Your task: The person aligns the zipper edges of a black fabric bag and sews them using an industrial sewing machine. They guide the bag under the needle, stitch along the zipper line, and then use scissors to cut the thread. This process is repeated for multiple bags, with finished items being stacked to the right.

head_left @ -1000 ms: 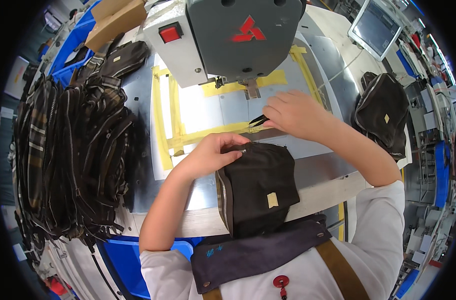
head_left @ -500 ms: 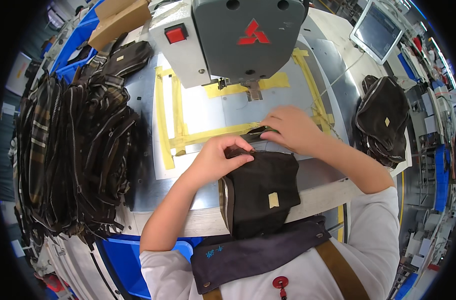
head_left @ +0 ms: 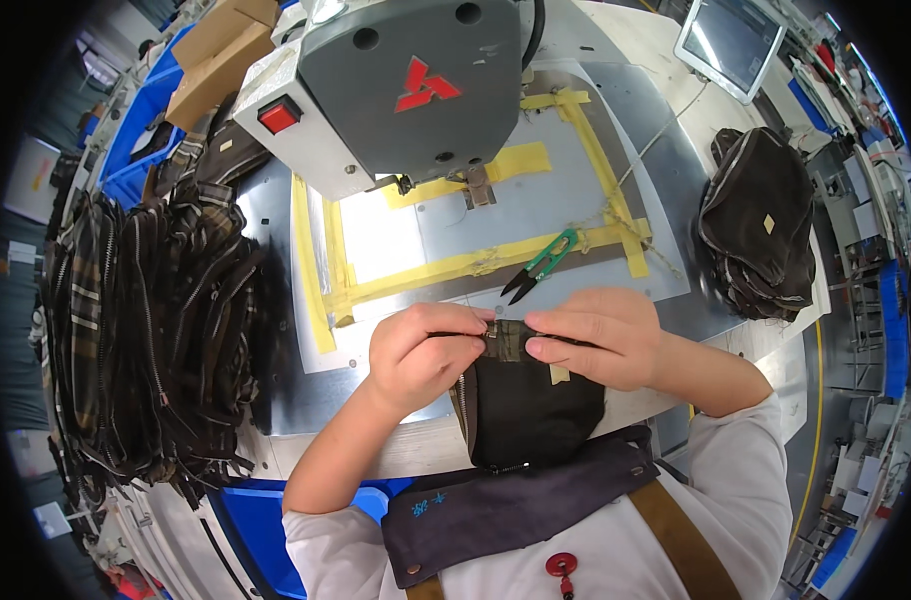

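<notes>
A dark fabric zip pouch [head_left: 531, 415] lies at the table's front edge against my apron, a small pale yellow patch showing on it. My left hand [head_left: 421, 355] pinches its far edge near the zip end. From the other side, my right hand [head_left: 606, 340] has the same edge between thumb and fingers. A short plaid strip [head_left: 508, 342] stretches between the two sets of fingertips. Just beyond my hands, green-handled thread snips [head_left: 544, 265] rest on the metal plate, touched by neither hand.
A sewing machine head [head_left: 406, 95] overhangs the plate [head_left: 276, 360], which carries yellow tape. Many dark and plaid pouches [head_left: 146, 330] are heaped at left. More pouches [head_left: 761, 225] lie stacked at right. A screen [head_left: 733, 45] stands at the back right; a blue bin [head_left: 266, 535] is below.
The green snips now lie uncovered on the plate, beyond my right hand. My right hand has come nearer and grips the pouch edge. The plaid strip has come into view between my fingers.
</notes>
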`<move>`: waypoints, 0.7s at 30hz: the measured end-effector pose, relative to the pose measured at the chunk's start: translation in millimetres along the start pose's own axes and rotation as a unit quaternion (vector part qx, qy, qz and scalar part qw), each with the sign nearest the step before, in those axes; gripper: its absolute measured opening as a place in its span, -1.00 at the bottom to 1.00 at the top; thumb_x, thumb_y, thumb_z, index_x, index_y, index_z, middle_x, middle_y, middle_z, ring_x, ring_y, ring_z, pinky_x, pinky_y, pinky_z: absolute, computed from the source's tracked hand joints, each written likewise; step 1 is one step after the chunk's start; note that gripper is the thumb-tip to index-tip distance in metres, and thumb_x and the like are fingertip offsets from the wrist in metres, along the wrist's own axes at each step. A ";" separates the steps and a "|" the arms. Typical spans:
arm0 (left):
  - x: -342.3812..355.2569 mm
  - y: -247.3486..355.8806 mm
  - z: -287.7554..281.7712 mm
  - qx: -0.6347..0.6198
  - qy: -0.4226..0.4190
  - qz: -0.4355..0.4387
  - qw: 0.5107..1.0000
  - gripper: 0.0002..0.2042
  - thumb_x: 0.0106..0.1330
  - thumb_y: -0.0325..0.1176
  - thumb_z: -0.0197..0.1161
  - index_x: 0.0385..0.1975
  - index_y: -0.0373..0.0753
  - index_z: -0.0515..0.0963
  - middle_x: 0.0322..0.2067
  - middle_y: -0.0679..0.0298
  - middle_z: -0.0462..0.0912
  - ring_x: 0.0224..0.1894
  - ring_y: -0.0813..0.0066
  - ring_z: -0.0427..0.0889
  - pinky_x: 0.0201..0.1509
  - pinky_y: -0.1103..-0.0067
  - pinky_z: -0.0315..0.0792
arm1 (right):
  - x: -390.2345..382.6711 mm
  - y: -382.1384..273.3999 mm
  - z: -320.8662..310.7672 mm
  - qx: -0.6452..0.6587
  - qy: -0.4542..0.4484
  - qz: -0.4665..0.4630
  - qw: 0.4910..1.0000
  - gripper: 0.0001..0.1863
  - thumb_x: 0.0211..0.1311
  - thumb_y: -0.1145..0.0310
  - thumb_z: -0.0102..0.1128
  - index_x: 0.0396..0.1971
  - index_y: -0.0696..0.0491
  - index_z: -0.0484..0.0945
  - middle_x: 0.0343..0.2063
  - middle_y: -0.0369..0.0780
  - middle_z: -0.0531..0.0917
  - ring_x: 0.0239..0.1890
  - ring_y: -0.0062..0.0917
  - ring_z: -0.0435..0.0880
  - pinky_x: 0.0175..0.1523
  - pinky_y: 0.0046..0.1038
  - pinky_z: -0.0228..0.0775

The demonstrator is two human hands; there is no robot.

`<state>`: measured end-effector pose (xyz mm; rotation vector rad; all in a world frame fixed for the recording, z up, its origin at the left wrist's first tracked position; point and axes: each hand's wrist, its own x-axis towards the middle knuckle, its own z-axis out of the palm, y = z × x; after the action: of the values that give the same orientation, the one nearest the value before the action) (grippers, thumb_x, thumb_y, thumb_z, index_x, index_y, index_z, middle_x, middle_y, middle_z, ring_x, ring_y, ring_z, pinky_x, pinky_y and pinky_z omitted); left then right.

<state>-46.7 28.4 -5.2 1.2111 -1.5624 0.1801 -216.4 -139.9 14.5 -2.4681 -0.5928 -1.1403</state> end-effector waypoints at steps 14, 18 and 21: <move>51.9 22.2 22.4 0.035 -0.007 -0.132 0.991 -0.76 -0.15 -0.67 0.26 -0.41 -0.29 0.63 -0.46 0.17 0.58 -0.44 0.35 0.57 -0.36 0.53 0.48 | -55.6 -23.5 -39.2 0.274 -0.100 0.535 0.793 -0.42 0.18 0.23 0.35 0.16 0.13 0.43 0.04 -0.10 0.59 0.15 -0.42 0.51 0.23 -0.44 0.32; 75.2 28.9 50.1 -0.041 -0.003 -0.155 0.987 -0.55 0.08 -0.55 0.34 0.04 -0.27 0.49 -0.05 0.08 0.50 -0.10 0.28 0.61 -0.05 0.47 0.50 | -58.8 -23.7 -93.2 0.220 -0.038 0.611 0.759 -0.65 0.28 0.32 0.23 0.02 0.14 0.56 -0.11 -0.17 0.67 -0.03 -0.55 0.58 0.13 -0.45 0.39; 75.6 29.9 46.3 -0.034 -0.083 -0.164 0.982 -0.50 0.22 -0.47 0.28 0.19 -0.27 0.36 0.12 0.08 0.37 0.04 0.24 0.56 0.07 0.41 0.47 | -58.1 -0.8 -157.1 0.108 0.268 0.611 0.737 -0.75 0.26 0.33 0.24 -0.13 0.14 0.61 -0.24 -0.26 0.69 -0.19 -0.66 0.62 -0.03 -0.55 0.48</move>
<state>-90.0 -32.8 50.7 1.4384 -1.4711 -0.1933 -349.7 -227.6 65.3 -1.5368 0.9158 -0.9543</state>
